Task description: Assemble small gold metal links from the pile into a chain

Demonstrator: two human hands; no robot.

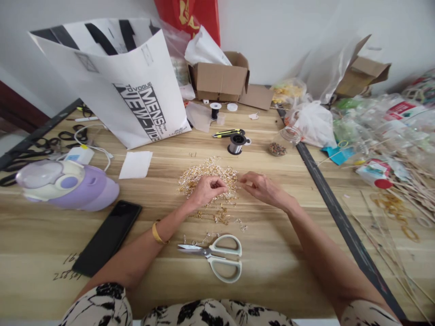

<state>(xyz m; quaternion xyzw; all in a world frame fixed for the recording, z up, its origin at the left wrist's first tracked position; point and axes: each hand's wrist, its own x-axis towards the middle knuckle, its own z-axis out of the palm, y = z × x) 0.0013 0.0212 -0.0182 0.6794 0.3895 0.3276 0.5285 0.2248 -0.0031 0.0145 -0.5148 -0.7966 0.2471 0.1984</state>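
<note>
A heap of small gold and silver pieces [197,173] lies mid-scene, the left hand [206,190] over its near part and the right hand [261,186] beside its right edge. Both have fingertips drawn together; whether they grip anything, I cannot tell. Scissors [206,252] lie nearer, a spool [235,146] farther.

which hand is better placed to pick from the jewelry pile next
Probably the left hand: it is over the jewelry pile, while the right hand is beside the pile's right edge.

1 head-worn camera faces forward and down at the nearby hands [205,190] and tabletop [272,265].
</note>
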